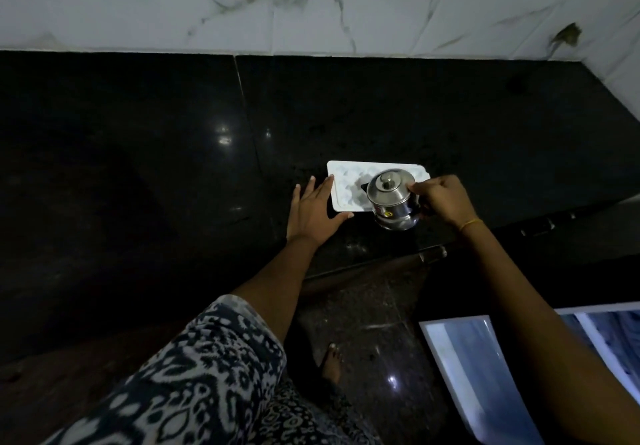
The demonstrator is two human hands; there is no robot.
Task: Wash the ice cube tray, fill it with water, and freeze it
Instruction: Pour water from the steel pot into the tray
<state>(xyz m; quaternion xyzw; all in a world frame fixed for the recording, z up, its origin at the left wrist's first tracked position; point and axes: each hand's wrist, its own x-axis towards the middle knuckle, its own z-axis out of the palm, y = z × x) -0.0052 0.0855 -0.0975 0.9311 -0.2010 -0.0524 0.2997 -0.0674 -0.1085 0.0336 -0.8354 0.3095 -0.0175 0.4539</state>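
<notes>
Head view, near to far: patterned sleeve (194, 385) on the left arm, bare foot (331, 363) on the floor, a white-framed panel (485, 375) low right. Beyond that the black tabletop (138, 167).

Left hand (313, 214) lies flat, fingers spread, fingertips touching the left edge of the ice tray (348, 186), steadying it. Nothing pinched in that grip.

Right hand (441, 200) has fingers curled round a small lidded steel pot (391, 200), held tilted over the right half of the tray. Can't tell whether water is running; the spout isn't visible.

Tray sits flat on the tabletop near the front edge, well short of the marble wall (311, 4).

Handling call: thin white plastic, light and probably flexy. Once filled it will slosh and twist, so lift by both short ends, kept level. Glossy stone means it can slide when nudged, so the flat left hand is worth keeping there.
</notes>
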